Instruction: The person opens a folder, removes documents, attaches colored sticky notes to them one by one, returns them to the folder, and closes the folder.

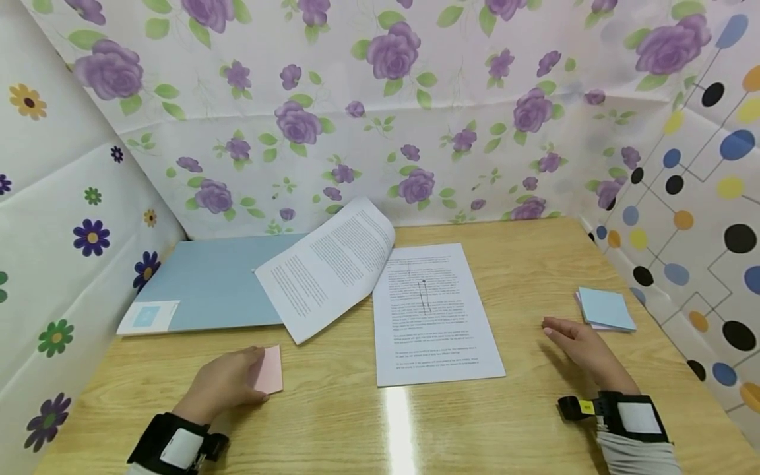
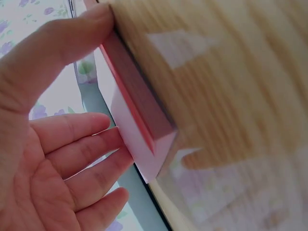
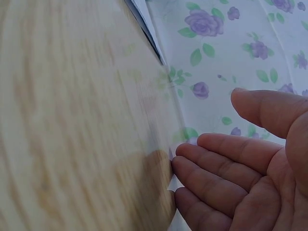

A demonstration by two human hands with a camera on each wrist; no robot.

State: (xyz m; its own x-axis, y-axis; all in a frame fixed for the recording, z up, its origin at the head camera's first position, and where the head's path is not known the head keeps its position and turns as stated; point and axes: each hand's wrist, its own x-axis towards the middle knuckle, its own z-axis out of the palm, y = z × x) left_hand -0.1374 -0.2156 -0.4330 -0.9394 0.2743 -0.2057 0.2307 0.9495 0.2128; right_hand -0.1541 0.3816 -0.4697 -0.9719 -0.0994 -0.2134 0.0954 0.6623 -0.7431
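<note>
One left hand (image 1: pixel 228 381) on a thick square pink paper pad (image 1: pixel 272 369)

The pad sits on the glossy pale wooden table (image 1: pixel 332 422), pinched between thumb and fingers, left of a rectangular white printed sheet (image 1: pixel 430 340). The right hand (image 1: pixel 590 354), its fingers straight and close together, is just beside a square light-blue paper pad (image 1: pixel 608 309).

Pink paper pad (image 1: pixel 272 371), grey-blue folder (image 1: pixel 220 280), tan wood-grain table (image 1: pixel 332 415), purple-rose white backdrop (image 1: pixel 338 86)

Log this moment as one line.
left hand: holds pink pad | right hand: empty, beside blue pad | printed pages: one curled, one flat
</note>
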